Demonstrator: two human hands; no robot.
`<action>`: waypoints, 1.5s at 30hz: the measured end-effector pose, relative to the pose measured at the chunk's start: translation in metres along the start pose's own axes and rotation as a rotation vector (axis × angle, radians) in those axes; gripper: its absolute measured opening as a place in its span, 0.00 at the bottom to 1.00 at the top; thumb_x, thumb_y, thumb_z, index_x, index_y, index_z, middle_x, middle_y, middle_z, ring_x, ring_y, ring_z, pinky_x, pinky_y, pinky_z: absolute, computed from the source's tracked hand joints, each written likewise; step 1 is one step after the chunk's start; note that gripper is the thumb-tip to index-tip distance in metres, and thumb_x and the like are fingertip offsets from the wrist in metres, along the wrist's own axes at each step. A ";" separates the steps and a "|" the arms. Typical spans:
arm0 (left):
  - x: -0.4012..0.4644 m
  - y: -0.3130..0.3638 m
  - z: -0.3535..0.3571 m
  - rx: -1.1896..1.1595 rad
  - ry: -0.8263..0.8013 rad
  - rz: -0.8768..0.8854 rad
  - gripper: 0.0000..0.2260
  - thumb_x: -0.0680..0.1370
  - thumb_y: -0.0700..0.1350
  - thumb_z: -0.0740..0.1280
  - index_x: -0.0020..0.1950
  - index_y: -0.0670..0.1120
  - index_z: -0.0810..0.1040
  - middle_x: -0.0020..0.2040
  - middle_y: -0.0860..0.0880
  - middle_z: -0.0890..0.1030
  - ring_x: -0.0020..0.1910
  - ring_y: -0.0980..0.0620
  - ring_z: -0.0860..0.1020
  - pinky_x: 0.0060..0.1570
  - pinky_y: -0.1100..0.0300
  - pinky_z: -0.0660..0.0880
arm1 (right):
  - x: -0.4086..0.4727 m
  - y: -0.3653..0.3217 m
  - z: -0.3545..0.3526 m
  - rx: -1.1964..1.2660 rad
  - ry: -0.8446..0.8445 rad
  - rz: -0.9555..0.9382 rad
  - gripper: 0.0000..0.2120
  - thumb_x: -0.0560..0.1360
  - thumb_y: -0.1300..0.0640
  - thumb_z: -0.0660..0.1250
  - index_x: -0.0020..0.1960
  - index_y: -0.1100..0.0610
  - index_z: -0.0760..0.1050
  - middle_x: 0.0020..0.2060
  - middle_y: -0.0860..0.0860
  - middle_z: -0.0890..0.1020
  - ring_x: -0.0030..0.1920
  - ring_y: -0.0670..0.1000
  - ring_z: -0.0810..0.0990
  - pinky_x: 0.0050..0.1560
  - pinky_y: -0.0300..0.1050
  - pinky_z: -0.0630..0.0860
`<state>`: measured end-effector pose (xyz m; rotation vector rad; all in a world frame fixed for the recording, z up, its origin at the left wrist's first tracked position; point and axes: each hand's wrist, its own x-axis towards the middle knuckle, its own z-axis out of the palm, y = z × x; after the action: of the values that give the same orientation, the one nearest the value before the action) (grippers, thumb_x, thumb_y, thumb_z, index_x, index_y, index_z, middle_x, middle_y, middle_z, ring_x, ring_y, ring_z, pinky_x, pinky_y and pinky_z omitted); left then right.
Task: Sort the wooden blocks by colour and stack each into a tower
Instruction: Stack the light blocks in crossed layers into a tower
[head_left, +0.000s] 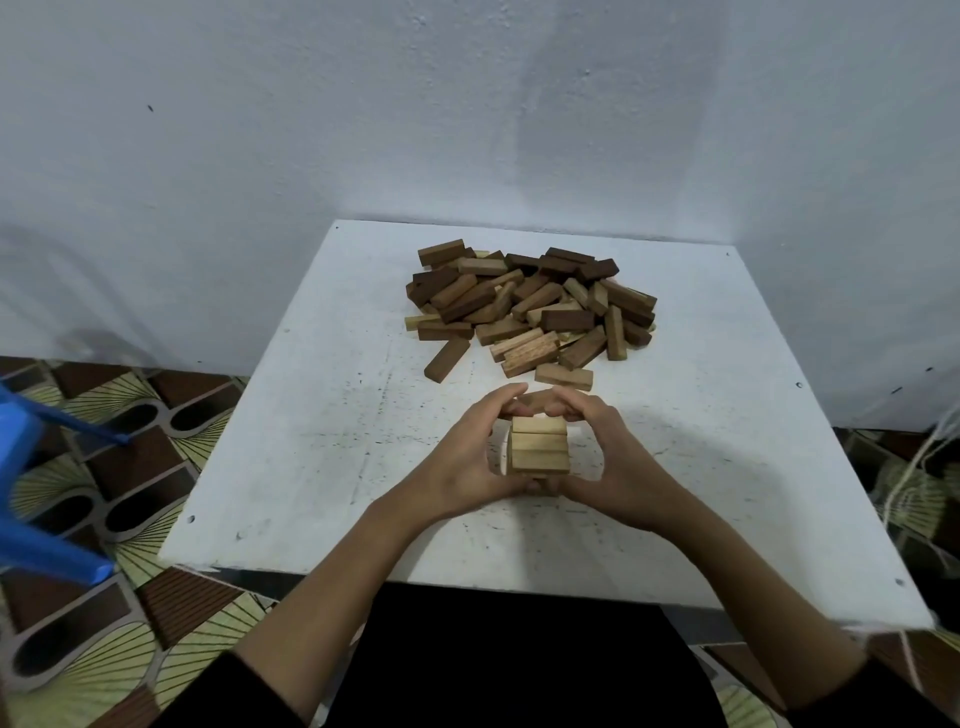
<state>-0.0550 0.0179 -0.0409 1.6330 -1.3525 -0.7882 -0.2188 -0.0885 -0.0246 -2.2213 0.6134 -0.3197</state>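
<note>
A small tower of light wooden blocks (539, 448) stands on the white table (322, 457), near the front middle. My left hand (467, 457) cups its left side and my right hand (608, 457) cups its right side, with fingertips meeting over the far top edge and thumbs at the near base. Both hands press against the stack. Behind them lies a loose pile of mixed blocks (530, 306), dark brown, mid brown and light, several overlapping. A single dark block (447, 359) lies apart at the pile's front left.
The table stands against a pale wall (467, 104). A blue plastic stool (31, 478) is at the left over a patterned floor. A string (919, 457) hangs at the right edge.
</note>
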 end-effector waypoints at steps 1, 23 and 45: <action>0.000 -0.001 0.000 0.013 -0.001 0.001 0.41 0.65 0.49 0.77 0.73 0.50 0.61 0.63 0.50 0.73 0.62 0.56 0.72 0.61 0.61 0.70 | 0.000 0.000 0.000 -0.008 0.004 -0.021 0.40 0.67 0.54 0.76 0.68 0.42 0.53 0.60 0.39 0.65 0.61 0.42 0.63 0.57 0.30 0.61; 0.000 -0.006 0.002 0.024 0.012 0.014 0.41 0.66 0.42 0.79 0.73 0.51 0.61 0.58 0.53 0.75 0.58 0.56 0.75 0.58 0.57 0.73 | 0.001 0.005 0.010 -0.077 0.025 -0.041 0.40 0.67 0.55 0.76 0.72 0.50 0.58 0.61 0.46 0.68 0.60 0.47 0.64 0.59 0.48 0.68; -0.013 -0.011 0.018 -0.204 0.024 -0.129 0.46 0.66 0.46 0.75 0.77 0.49 0.51 0.73 0.56 0.62 0.71 0.64 0.61 0.67 0.69 0.63 | -0.009 0.014 0.029 0.095 0.124 0.105 0.46 0.68 0.52 0.75 0.73 0.45 0.47 0.66 0.44 0.61 0.69 0.45 0.59 0.68 0.47 0.60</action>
<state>-0.0681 0.0270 -0.0595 1.5738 -1.1197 -0.9468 -0.2186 -0.0735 -0.0539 -2.0810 0.7634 -0.4258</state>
